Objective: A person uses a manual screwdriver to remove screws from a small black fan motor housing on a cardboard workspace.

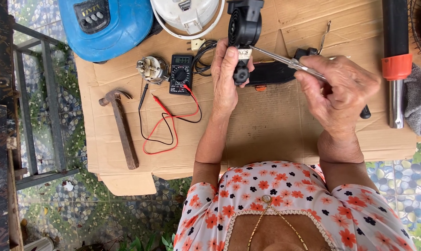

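Black part [244, 28]: your left hand [226, 74] grips its stem, raised upright.
Screwdriver [289, 62]: your right hand [338, 90] is closed around it, tip against the part.

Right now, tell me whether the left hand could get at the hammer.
Probably not at once: the left hand is shut on the black fan part. The hammer lies uncovered on the cardboard to its left.

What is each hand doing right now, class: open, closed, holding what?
Left hand: closed on the black part, fingers around its knob.
Right hand: closed on the screwdriver, tip at the part.
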